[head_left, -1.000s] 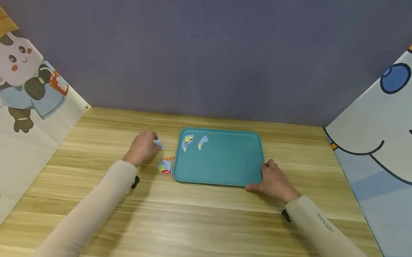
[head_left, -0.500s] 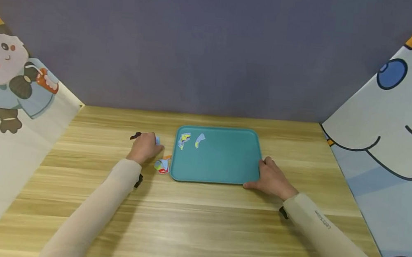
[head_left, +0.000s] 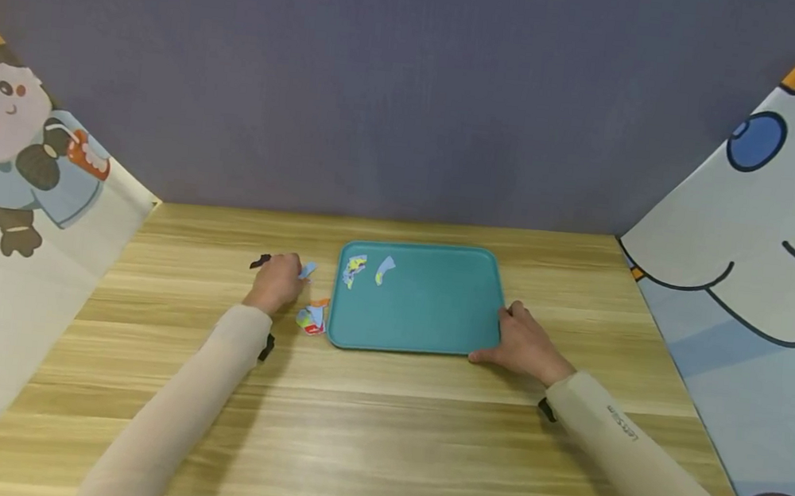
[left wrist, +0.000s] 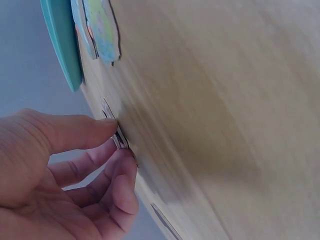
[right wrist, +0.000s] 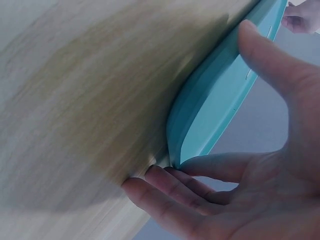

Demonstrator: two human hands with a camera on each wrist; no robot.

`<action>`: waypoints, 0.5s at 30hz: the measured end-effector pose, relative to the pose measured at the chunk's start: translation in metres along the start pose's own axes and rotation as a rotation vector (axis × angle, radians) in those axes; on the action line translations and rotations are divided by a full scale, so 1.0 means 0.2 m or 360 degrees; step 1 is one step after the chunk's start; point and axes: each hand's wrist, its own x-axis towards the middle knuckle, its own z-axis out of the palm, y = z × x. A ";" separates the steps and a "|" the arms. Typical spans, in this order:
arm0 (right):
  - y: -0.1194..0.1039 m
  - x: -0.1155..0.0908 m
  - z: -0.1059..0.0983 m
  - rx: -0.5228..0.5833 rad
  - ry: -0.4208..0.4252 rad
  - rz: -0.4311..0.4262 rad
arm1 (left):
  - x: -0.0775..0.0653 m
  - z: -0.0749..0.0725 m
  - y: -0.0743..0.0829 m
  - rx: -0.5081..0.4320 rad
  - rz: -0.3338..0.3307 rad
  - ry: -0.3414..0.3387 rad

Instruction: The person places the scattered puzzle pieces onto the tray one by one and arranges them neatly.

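On the wooden table, my left hand pinches a light blue puzzle piece between thumb and fingertips. The left wrist view shows this flat piece edge-on, close to the tabletop. A dark thin piece lies just left of that hand. Nearer me, a small cluster of colourful pieces lies beside the teal tray. My right hand grips the tray's near right corner, thumb on the front rim and fingers along the right side.
Inside the tray, at its left end, rest a yellow-and-blue piece and a slim light blue piece. A plain grey-blue wall rises behind the table. Cartoon-printed panels stand at both sides.
The dark piece now shows on the table left of my left hand. That hand has shifted slightly, and the blue piece has turned at its fingertips. The right hand stays at the tray corner.
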 end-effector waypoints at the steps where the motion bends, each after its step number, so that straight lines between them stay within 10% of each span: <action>1: 0.00 0.00 0.00 0.0005 0.0001 -0.0001 | 0.00 0.00 0.00 -0.0003 -0.0003 0.0004; 15: 0.01 0.00 0.01 0.0008 0.0021 -0.0001 | 0.00 -0.01 0.01 -0.0144 0.0160 0.0275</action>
